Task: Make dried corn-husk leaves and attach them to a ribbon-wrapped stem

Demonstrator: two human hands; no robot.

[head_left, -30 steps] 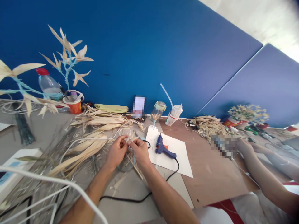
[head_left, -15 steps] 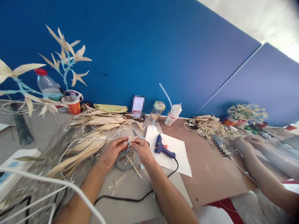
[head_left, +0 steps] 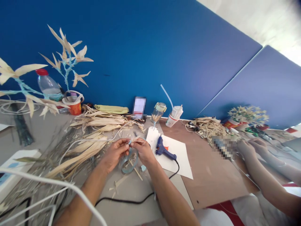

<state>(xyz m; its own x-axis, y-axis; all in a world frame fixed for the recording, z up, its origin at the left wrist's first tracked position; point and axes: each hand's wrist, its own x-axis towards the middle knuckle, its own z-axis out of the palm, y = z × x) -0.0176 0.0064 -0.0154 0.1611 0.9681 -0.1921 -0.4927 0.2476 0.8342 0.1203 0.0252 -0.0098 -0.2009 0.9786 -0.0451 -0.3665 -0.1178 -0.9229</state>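
My left hand [head_left: 117,153] is closed in a pinch on light blue tape [head_left: 129,142] at the base of a small pale husk piece. Close against it, my right hand [head_left: 144,151] pinches a pale corn husk strip [head_left: 139,140], whose tip shows above the fingers. Below both hands is a roll of light blue tape [head_left: 129,169], tilted; I cannot tell whether it hangs or rests on the table. Dry husk scraps [head_left: 116,185] lie around it. To the right, a blue glue gun [head_left: 162,147] lies on white paper [head_left: 185,163].
Dry corn husks [head_left: 101,122] and thin wires [head_left: 44,166] cover the left. A black cord [head_left: 124,200] crosses the front. A jar [head_left: 160,110], a paper cup [head_left: 172,121] and a phone [head_left: 139,106] stand at the back. A co-worker's hands [head_left: 246,149] are at right.
The tape roll has tipped up and shifted slightly right under my hands. Both hands stay nearly in place, still pinching close together.
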